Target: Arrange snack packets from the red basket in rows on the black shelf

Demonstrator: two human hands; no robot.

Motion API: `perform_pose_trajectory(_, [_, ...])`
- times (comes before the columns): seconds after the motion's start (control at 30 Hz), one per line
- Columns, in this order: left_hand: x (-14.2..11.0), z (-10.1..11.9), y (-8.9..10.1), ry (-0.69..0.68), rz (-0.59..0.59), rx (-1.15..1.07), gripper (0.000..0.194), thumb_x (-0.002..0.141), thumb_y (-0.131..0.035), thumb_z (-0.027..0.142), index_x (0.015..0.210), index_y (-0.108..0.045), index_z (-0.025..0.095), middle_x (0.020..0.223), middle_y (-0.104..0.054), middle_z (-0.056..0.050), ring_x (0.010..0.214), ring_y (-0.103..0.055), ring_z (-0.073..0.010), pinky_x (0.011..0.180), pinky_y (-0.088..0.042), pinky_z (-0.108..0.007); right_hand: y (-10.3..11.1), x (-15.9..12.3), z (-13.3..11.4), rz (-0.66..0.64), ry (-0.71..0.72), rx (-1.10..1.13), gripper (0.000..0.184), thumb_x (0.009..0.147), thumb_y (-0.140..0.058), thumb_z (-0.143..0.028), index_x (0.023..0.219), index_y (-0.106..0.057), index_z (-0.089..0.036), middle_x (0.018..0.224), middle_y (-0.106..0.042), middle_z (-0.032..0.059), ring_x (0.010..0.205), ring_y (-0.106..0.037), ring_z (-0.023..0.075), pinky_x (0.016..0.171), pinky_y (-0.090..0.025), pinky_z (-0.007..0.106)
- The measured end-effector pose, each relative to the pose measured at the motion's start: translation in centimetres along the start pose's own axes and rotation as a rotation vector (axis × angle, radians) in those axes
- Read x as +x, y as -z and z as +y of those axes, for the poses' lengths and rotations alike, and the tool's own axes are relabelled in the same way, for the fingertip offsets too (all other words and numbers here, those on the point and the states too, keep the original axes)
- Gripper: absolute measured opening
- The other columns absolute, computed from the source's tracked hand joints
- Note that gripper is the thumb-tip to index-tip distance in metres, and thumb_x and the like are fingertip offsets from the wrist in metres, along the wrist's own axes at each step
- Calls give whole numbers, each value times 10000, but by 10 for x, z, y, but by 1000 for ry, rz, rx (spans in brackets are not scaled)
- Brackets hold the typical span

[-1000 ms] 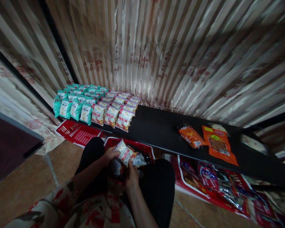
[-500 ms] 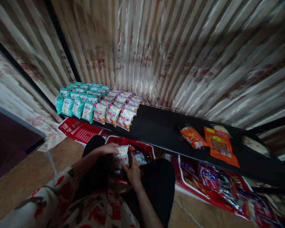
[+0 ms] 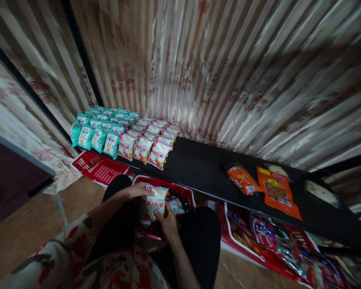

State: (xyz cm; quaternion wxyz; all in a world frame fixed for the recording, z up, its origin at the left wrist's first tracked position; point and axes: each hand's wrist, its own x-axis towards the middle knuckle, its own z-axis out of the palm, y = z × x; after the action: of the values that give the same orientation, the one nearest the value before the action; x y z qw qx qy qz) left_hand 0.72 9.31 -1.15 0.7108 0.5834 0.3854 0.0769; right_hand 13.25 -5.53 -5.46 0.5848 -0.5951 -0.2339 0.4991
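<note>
Between my two hands is a small white snack bag (image 3: 156, 200) with a striped top edge and red lettering. My left hand (image 3: 138, 190) pinches its upper left side. My right hand (image 3: 167, 221) grips its lower right side. The bag is upright over a red basket (image 3: 186, 189) between my knees, which holds dark and shiny packets. Beyond it, on a black shelf (image 3: 198, 164), several matching white snack bags (image 3: 159, 151) stand in rows. Left of those are rows of teal snack bags (image 3: 111, 143).
An orange and black packet (image 3: 242, 178) and a flat orange bag (image 3: 278, 190) lie on the shelf's right part, near a pale round item (image 3: 321, 192). Below stand another red basket (image 3: 99, 166) at left and a filled red basket (image 3: 264, 257) at right. A striped curtain (image 3: 180, 72) hangs behind.
The snack bag has turned from tilted to upright, its printed front now towards me. Both hands have kept hold of it, with the right shifting its grip. The bags on the shelf stay put.
</note>
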Motion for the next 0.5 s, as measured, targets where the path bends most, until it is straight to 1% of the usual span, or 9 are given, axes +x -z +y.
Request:
perform_pose_trajectory(0.07, [-1, -1, -5, -29, 33, -27, 359, 609, -720, 389, 848, -684, 123, 681, -655, -23, 620, -556, -138, 552, -387, -220, -1, 0, -1, 49, 12, 12, 584, 571, -733, -318, 1110, -569, -164, 912, -699, 46, 789, -635, 209, 748, -495, 322])
perform_pose_trajectory(0.17, [-1, -2, -14, -71, 75, -68, 381, 635, -695, 463, 808, -673, 124, 658, -640, -16, 595, -534, -121, 548, -365, -214, -1, 2, -2, 114, 30, 12, 569, 573, -734, -340, 1086, -569, -158, 885, -699, 45, 783, -638, 211, 749, -498, 314])
perform_pose_trajectory(0.33, [2, -5, -29, -107, 119, -133, 492, 642, -668, 543, 898, -662, 124, 755, -668, -42, 659, -554, -138, 559, -349, -220, 3, 5, 2, 188, 69, -39, 569, 590, -716, -381, 1088, -559, -156, 881, -696, 54, 785, -642, 221, 730, -506, 314])
perform_pose_trajectory(0.5, [4, -10, -38, -112, 94, -145, 514, 639, -676, 532, 950, -638, 124, 822, -676, -48, 718, -571, -147, 591, -360, -228, 8, 7, 3, 269, 115, -98, 559, 595, -696, -438, 1071, -595, -163, 827, -700, 46, 727, -648, 219, 649, -517, 302])
